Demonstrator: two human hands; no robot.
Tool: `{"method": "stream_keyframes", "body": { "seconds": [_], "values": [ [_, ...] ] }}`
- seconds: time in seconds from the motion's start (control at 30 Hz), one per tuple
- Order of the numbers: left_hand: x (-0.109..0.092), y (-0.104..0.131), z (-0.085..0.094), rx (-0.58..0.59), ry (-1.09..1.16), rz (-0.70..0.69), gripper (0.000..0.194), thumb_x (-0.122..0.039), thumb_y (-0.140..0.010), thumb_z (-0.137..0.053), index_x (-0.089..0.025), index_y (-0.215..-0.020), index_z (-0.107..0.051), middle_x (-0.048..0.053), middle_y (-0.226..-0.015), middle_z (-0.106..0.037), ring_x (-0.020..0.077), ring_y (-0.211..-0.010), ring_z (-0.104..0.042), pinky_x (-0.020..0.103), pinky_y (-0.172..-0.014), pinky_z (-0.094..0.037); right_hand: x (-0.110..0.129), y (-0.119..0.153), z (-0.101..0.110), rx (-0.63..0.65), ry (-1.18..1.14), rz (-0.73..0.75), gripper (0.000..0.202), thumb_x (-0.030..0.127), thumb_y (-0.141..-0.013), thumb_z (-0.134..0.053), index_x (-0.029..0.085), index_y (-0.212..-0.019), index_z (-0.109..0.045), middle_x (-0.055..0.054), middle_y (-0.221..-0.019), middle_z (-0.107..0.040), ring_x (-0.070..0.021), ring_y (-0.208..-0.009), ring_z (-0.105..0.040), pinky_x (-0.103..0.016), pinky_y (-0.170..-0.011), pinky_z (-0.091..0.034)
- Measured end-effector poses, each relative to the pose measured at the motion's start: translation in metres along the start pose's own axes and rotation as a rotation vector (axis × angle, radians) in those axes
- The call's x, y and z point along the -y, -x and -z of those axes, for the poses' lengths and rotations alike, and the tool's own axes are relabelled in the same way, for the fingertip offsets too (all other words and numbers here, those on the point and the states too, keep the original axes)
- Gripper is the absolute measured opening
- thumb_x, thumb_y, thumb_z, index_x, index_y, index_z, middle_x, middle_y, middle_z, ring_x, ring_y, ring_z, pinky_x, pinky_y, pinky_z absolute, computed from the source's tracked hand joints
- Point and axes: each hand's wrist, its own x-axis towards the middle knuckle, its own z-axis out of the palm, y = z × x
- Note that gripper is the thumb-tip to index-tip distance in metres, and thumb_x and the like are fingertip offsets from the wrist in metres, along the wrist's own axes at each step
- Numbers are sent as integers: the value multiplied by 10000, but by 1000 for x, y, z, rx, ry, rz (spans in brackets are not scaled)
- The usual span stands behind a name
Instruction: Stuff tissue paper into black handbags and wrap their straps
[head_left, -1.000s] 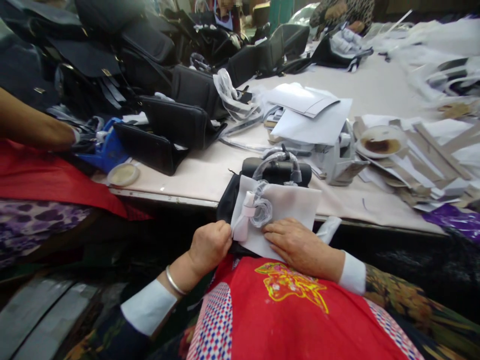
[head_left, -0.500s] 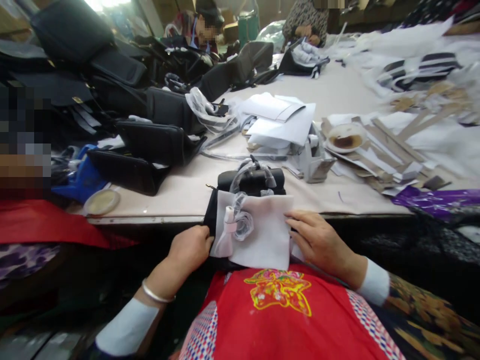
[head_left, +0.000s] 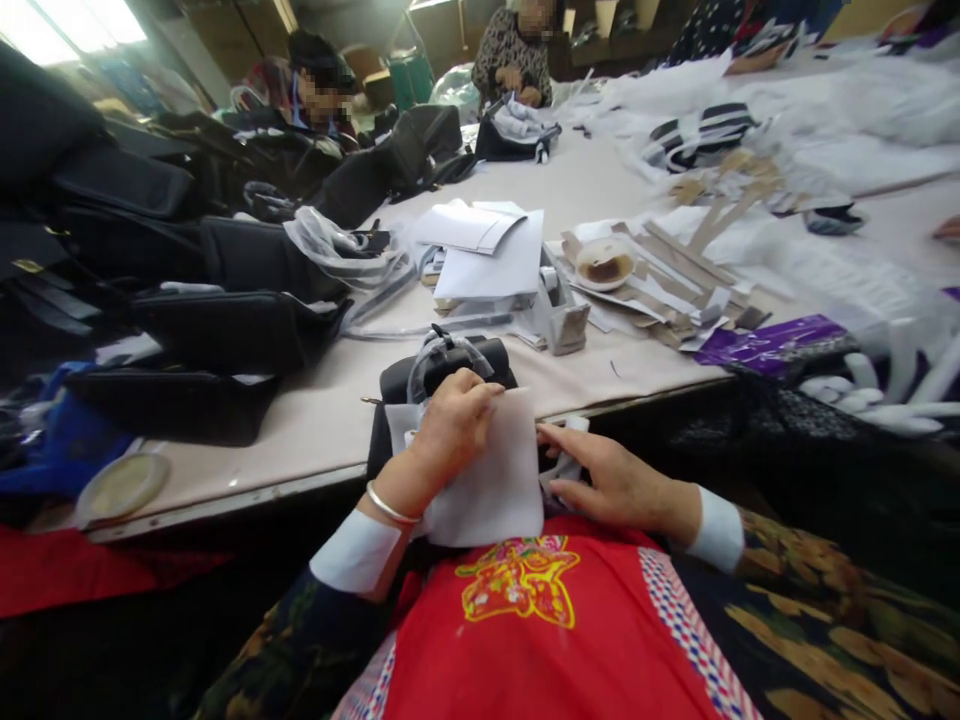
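Observation:
A black handbag (head_left: 379,440) leans at the table's front edge against my lap, its rolled top and plastic-wrapped handle (head_left: 427,365) resting on the table. Across its near side lies a white sheet (head_left: 487,490), soft and foam-like. My left hand (head_left: 454,430) reaches over the sheet with fingers pinched at its upper edge, covering the wrapped bundle behind. At the bag's right side is my right hand (head_left: 607,470), its forefinger at the sheet's edge and thumb lower down, gripping the side beside a whitish piece (head_left: 566,455).
Several black bags (head_left: 217,330) crowd the left of the table. Behind the work lie white sheets (head_left: 491,270), a grey box (head_left: 566,325), cardboard strips (head_left: 675,290) and a dish with brown residue (head_left: 604,265). A round lid (head_left: 124,485) sits at the left edge. Co-workers sit across.
My left hand has moved from the bag's left edge up and across to the sheet's top edge. My right hand stays at the right side, fingers further apart. The view has swung right.

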Motion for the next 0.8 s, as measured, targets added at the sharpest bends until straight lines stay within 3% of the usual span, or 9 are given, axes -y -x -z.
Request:
{"method": "stream_keyframes", "body": {
  "seconds": [0.1, 0.27, 0.37, 0.5, 0.63, 0.8],
  "values": [
    [7, 1, 10, 14, 133, -4, 204, -65, -909, -500, -180, -921, -669, 73, -937, -593, 189, -893, -602, 330, -793, -531, -2, 6, 3, 86, 164, -61, 528, 237, -865, -601, 105, -1375, -559, -177, -1264, -678, -285, -1074, -670, -411, -944, -516],
    [-1, 10, 32, 145, 206, -17, 269, -20, -782, -535, -187, -975, -624, 62, -965, -639, 194, -917, -611, 348, -836, -519, 3, 2, 9, 303, 338, -72, 276, 330, -904, -626, 149, -1084, -731, -124, -994, -753, -263, -931, -686, -360, -860, -462],
    [-2, 20, 44, 147, 339, 54, 243, -43, -771, -516, -194, -924, -629, 56, -946, -645, 190, -918, -623, 345, -841, -524, 8, -4, 13, 376, 348, -75, 298, 441, -915, -624, 174, -946, -753, -95, -888, -754, -238, -829, -687, -326, -751, -439],
    [-1, 29, 52, 112, 462, 135, 165, -82, -775, -492, -204, -701, -576, 52, -825, -638, 217, -974, -632, 417, -953, -525, 20, -19, 10, 341, 460, -23, 254, 376, -858, -657, 144, -872, -760, -131, -961, -741, -278, -919, -676, -363, -813, -428],
    [-4, 32, 53, 58, 463, 158, 179, -91, -792, -478, -208, -682, -555, 48, -778, -624, 226, -1008, -637, 447, -993, -519, 30, -25, 2, 354, 476, -75, 210, 310, -815, -639, 132, -824, -750, -132, -905, -736, -272, -869, -676, -363, -790, -435],
    [-7, 33, 49, -6, 442, 142, 186, -69, -792, -487, -203, -701, -578, 45, -773, -619, 223, -1008, -644, 420, -964, -529, 36, -30, -3, 86, 520, -204, 342, 466, -897, -588, 150, -912, -716, -129, -923, -720, -284, -909, -666, -382, -824, -440]
  ]
}}
